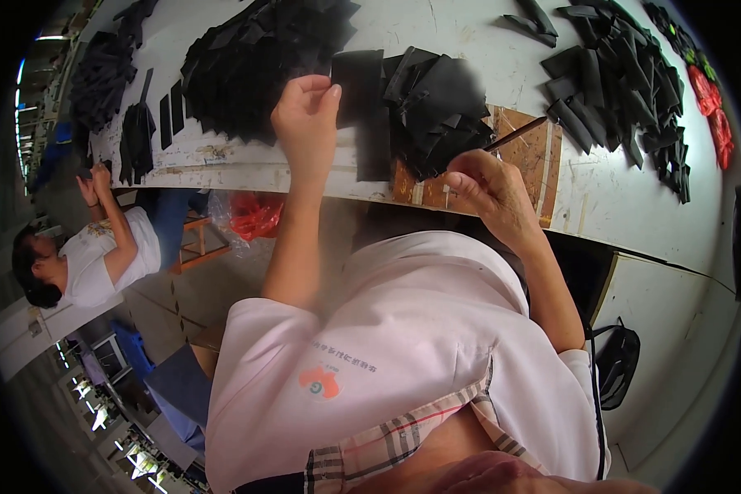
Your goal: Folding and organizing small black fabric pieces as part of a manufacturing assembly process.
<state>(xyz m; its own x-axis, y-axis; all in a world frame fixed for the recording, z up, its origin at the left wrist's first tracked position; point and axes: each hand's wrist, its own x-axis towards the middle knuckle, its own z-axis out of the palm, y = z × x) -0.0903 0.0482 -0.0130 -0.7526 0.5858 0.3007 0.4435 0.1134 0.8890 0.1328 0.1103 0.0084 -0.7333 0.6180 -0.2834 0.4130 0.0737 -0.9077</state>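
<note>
My left hand (306, 111) is raised over the table with thumb and forefinger pinched at the edge of a flat black fabric piece (359, 78). Below that piece, another black strip (374, 152) hangs to the table's front edge. My right hand (490, 193) is closed around a slim, dark, pointed stick-like tool (517, 134), its tip directed up and to the right. Between my hands lies a loose heap of black fabric pieces (440, 103), partly on a worn brown board (539, 156). The fingers of my right hand partly hide the tool's grip end.
A large black pile (255, 66) lies beyond my left hand; more folded black pieces (617, 82) lie at the right, by a red plastic bag (710, 107). At the left, another person (99, 255) works along the same table (502, 74). A wooden stool (193, 243) stands below.
</note>
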